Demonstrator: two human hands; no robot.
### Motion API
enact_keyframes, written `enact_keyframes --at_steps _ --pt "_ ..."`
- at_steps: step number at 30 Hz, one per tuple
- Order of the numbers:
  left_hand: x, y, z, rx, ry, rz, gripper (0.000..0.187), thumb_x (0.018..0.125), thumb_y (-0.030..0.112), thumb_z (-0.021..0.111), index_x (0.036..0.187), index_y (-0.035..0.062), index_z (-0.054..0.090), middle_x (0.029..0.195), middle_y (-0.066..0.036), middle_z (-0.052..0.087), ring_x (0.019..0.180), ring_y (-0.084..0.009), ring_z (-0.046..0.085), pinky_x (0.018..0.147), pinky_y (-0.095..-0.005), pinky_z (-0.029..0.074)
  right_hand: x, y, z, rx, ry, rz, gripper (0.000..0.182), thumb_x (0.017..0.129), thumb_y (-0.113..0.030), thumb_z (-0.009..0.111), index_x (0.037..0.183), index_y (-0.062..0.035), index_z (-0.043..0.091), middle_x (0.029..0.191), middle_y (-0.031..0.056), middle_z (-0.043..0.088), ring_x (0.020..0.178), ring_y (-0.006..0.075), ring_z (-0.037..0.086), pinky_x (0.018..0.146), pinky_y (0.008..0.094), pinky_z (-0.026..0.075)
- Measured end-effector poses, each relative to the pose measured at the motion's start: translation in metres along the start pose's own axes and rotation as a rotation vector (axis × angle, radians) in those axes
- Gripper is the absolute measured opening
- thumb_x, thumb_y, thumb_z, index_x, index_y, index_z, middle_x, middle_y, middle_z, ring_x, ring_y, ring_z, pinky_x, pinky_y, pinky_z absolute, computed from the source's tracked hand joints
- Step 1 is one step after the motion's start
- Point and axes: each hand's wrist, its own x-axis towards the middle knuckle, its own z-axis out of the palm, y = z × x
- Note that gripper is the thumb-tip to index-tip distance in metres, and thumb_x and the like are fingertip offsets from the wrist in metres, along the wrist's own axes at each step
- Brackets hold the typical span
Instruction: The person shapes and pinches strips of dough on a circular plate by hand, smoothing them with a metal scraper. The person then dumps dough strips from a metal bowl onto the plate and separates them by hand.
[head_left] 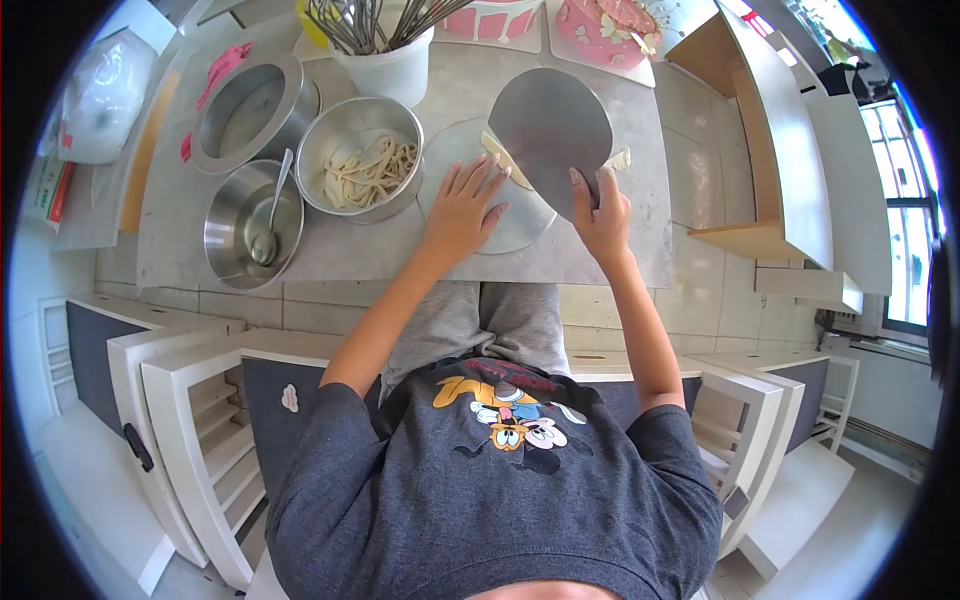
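— Head view first: what do the hands have?

— Her right hand (603, 215) is closed on the near edge of a round metal disc (550, 125), fingers over the rim. That disc is tilted up, its far edge raised and leaning away from the person. Its long axis runs from the gripped near edge toward the back of the counter. The left hand (462, 212) lies open and flat, fingers spread, pressing on a second round plate (520, 225) lying on the counter.

— Anything between them?

— A pale slab of cake (505, 160) shows under the lifted disc, with a corner (620, 158) peeking out on the right.

— And the surface?

— A grey counter (600, 255). Left of the hands sit a bowl of pale strips (362, 160), a bowl with a spoon (252, 222) and a metal ring (250, 112). Behind stands a white tub of whisks (385, 55), then pink cakes (605, 30). White cabinets (190, 420) flank the person, and a window (905, 210) is at the right.
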Motion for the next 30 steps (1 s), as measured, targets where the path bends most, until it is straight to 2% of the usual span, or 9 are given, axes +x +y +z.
enact_keyframes --at_steps 7,12,25,30 --pt "-0.002 -0.002 0.000 -0.016 -0.020 -0.018 0.046 0.084 0.028 0.053 0.126 0.0099 0.046 0.133 -0.009 0.041 0.126 -0.0237 0.034 0.105 -0.0440 0.024 -0.007 0.003 0.009 -0.028 -0.085 0.003 0.011 0.082 0.000 0.056 0.089 0.0033 0.048 0.076 0.0182 0.062 0.061 0.0333 0.060 0.051 0.0334 0.046" --pt "-0.002 -0.001 0.001 -0.049 -0.017 -0.035 0.046 0.083 0.024 0.055 0.127 0.0113 0.046 0.134 -0.008 0.039 0.126 -0.0241 0.033 0.106 -0.0445 0.023 -0.002 0.004 0.010 -0.029 -0.034 -0.087 0.010 0.081 0.001 0.056 0.088 0.0027 0.048 0.075 0.0182 0.062 0.058 0.0329 0.059 0.050 0.0345 0.045" --pt "-0.002 -0.001 0.000 -0.057 -0.023 -0.041 0.045 0.083 0.023 0.055 0.126 0.0122 0.046 0.134 -0.008 0.040 0.126 -0.0242 0.033 0.106 -0.0435 0.023 0.002 0.003 0.010 -0.057 -0.084 -0.063 0.009 0.081 0.002 0.057 0.084 0.0030 0.048 0.074 0.0177 0.061 0.058 0.0323 0.059 0.049 0.0337 0.045" --pt "-0.001 -0.001 0.000 -0.037 -0.024 -0.035 0.044 0.084 0.025 0.054 0.124 0.0109 0.048 0.133 -0.009 0.041 0.126 -0.0240 0.033 0.106 -0.0436 0.023 0.003 0.006 0.011 -0.042 -0.093 -0.080 0.011 0.081 0.002 0.057 0.088 0.0034 0.049 0.073 0.0173 0.061 0.058 0.0319 0.060 0.050 0.0330 0.046"
